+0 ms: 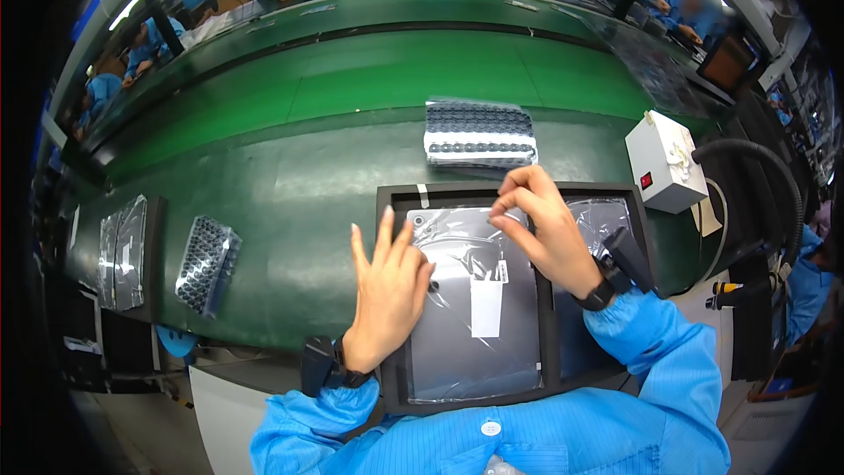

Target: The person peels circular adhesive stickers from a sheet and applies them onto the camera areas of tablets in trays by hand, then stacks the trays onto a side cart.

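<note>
- In the head view, I saw the left hand (387, 292) mostly open, palm down, its fingers fanned out over the near-left rim side of a black, compartmented tray (548, 334); it did not seem to grip anything, though I couldn't tell whether it was pressing.
- The right hand (545, 224) was partly closed, thumb and fingers curled towards one another; whether a bit of film was caught between them, I couldn't tell.
- Between and below the hands lay a flat, dark-grey, tablet-like panel (475, 369) under clear, creased film, face-on in the tray, with a white rectangular label (486, 310) on it.
- Just below the right hand's wrist side, beyond the tray's divider, was another compartment with shiny clear film (602, 215) in it.
- Past the right hand's fingertips sat a dark, bubbled plastic pack (479, 136); a similar dark bubbled bundle (208, 264) was well to the left of the left hand, on the green work surface (299, 273).
- To my eye, a hard tug by the right hand could have torn the film or lifted the panel askew, and the left hand's fingertips, if they dragged, could have wrinkled the film or smudged whatever was bare.
</note>
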A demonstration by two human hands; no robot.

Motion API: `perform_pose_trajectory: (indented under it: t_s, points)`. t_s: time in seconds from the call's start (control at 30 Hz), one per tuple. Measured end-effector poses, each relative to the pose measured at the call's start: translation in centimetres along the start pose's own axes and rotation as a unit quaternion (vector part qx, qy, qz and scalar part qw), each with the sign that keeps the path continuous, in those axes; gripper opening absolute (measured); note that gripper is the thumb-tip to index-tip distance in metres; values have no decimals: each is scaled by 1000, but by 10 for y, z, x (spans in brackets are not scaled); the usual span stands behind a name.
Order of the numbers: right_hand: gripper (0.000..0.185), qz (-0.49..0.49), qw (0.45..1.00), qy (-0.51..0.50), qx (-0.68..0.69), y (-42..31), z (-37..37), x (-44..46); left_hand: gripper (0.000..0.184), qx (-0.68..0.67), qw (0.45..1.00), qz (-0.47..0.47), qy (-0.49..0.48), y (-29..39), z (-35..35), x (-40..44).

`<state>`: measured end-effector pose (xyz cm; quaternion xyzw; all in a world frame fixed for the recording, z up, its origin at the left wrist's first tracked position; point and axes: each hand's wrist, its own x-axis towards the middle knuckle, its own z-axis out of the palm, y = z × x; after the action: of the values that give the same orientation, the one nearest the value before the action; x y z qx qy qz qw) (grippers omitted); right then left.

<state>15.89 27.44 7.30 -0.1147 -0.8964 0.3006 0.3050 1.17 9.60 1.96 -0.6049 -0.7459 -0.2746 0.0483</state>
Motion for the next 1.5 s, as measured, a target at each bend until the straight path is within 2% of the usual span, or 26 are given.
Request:
perform_pose_trajectory:
  t_s: [0.13,0.23,0.3,0.37,0.83,0.93,1.0,1.03,1.1,1.13,1.17,1.27,1.3,1.37,1.43,1.5]
  points:
    - [9,35,996,-32,80,23,37,19,12,-34,998,50,-23,5,-3,-11]
    - [8,-6,996,-60,61,31,63,25,14,-39,997,66,-34,2,-7,-16]
    - [8,8,994,-77,72,32,73,24,16,-58,995,77,-26,-2,-7,-18]
    - [9,-2,996,-82,22,29,76,22,16,-56,995,75,-20,-1,-6,-18]
    - [8,-18,998,-61,-19,27,80,18,14,-70,995,64,3,2,-5,-18]
    - [13,-51,996,-59,-44,27,76,11,13,-74,995,61,4,1,-6,-19]
    - [23,-104,981,-78,-147,22,70,4,14,-77,995,61,6,1,-6,-19]
    - [23,-105,981,-78,-146,21,69,2,14,-79,995,60,9,1,-6,-19]
    - [27,-226,933,-63,-273,18,68,-3,14,-91,995,49,11,0,-6,-17]
    - [32,-250,918,-70,-300,21,72,-7,14,-103,994,39,12,1,-6,-17]
    - [32,-248,918,-69,-301,21,69,-7,14,-104,994,41,10,1,-7,-16]
    - [38,-155,963,-137,-176,15,47,8,9,-178,984,-11,-6,-3,-9,-15]
    - [37,-121,979,-105,-127,13,42,11,9,-177,984,-9,-7,-4,-10,-14]
    - [37,-58,998,-22,-24,-7,29,6,14,-264,963,-61,-6,-6,-11,-13]
    - [33,-112,991,-56,-39,-26,22,-9,18,-278,957,-77,-14,-5,-11,-11]
    - [31,-155,983,-71,-65,-32,31,-26,15,-329,938,-101,25,-1,-11,-8]
